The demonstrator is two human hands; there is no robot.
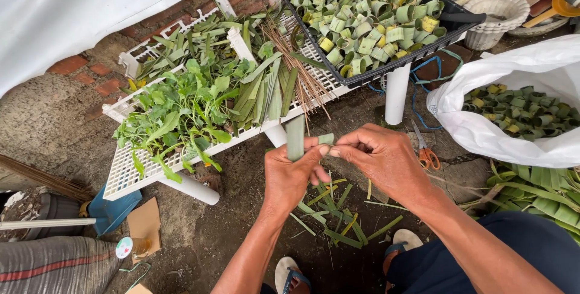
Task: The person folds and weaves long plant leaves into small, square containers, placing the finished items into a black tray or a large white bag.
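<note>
Green leaf strip [295, 139] stands upright in the left hand [290, 176], long axis running twelve to six, the fingers [311, 154] clamped round its lower part while the top sticks up free. At three o'clock from it the right hand [383, 161] is nearer the strip's folded end [326, 139], its fingers pinched together on that piece, touching the left thumb. At twelve o'clock the white slatted surface [124, 176] carries loose leaves [181, 110], at one o'clock sits a black crate [444, 34] of leaf rings [362, 16]; orange-handled scissors [426, 154] lie by the white sack [507, 137].
</note>
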